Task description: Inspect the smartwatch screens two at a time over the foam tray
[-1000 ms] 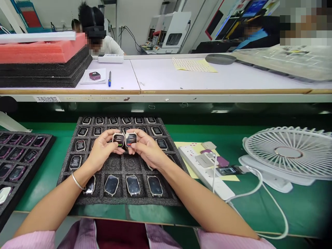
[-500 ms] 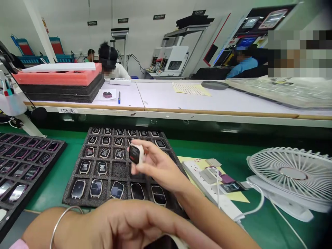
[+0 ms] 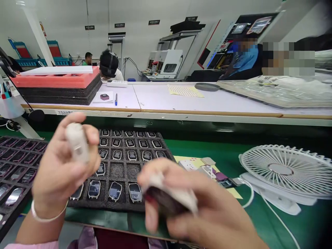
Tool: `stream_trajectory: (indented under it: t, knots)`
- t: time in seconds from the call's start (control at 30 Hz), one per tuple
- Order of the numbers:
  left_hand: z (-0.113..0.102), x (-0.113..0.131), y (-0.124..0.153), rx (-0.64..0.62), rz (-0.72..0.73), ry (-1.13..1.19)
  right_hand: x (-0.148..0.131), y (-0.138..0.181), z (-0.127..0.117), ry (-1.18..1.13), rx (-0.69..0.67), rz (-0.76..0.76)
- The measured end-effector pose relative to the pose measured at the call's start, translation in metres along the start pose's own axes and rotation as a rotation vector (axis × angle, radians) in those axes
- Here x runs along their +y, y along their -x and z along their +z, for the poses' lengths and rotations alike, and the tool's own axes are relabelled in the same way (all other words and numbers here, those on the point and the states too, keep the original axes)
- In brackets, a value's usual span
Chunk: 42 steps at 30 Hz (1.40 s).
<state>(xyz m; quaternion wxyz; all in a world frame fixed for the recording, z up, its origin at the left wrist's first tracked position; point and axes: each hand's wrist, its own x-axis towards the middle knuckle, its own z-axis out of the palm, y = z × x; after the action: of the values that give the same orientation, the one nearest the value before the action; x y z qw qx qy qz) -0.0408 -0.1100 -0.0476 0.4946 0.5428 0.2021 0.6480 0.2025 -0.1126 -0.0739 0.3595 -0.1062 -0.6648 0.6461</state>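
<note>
My left hand (image 3: pixel 62 162), a bangle at its wrist, is raised over the left side of the foam tray. Its fingers are closed round a cream smartwatch case (image 3: pixel 77 141), turned so that its edge faces me. Nearer to me and blurred by motion, my right hand (image 3: pixel 197 204) grips another smartwatch (image 3: pixel 168 202) with a pale case and a dark, reddish face. Below both hands lies the dark foam tray (image 3: pixel 118 170) with rows of smartwatches in its pockets. Two pockets near its middle hold no watch, and my right hand covers part of its right side.
A second tray (image 3: pixel 19 180) of purple-cased watches lies at left. A white fan (image 3: pixel 280 169), cables and a power strip (image 3: pixel 188 165) are at right. Behind runs a raised shelf (image 3: pixel 160 103) with stacked foam trays (image 3: pixel 59 95). Co-workers sit beyond it.
My left hand has risen from the foreground to the upper left with its watch. My right hand has drawn back from above the tray toward me, its watch tilting face down.
</note>
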Motion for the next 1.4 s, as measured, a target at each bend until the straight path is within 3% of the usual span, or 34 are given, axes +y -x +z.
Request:
stream_trajectory:
  t: [0.07,0.2,0.3,0.4,0.5,0.7,1.13,1.4]
  knots:
    - [0.004,-0.020,-0.022,0.069,-0.027,-0.087,0.009,-0.026,-0.019,-0.138,0.184,-0.094]
    - [-0.009,-0.078,-0.047,0.191,-0.168,-0.194,0.049,-0.070,-0.062,-0.333,0.387,0.087]
    - [-0.024,-0.117,-0.048,0.224,-0.340,-0.197,0.090,-0.082,-0.086,-0.475,0.495,0.202]
    - [-0.035,-0.139,-0.041,0.231,-0.465,-0.177,0.122,-0.079,-0.098,-0.547,0.572,0.288]
    - [-0.039,-0.143,-0.036,0.207,-0.525,-0.117,0.132,-0.073,-0.101,-0.540,0.602,0.276]
    - [-0.036,-0.137,-0.035,0.157,-0.553,-0.062,0.120,-0.068,-0.094,-0.415,0.554,0.230]
    - [-0.035,-0.144,-0.030,0.121,-0.400,-0.233,0.118,-0.064,-0.084,-0.240,0.550,0.140]
    - [-0.034,-0.147,-0.029,0.125,-0.381,-0.248,0.119,-0.063,-0.085,-0.204,0.531,0.135]
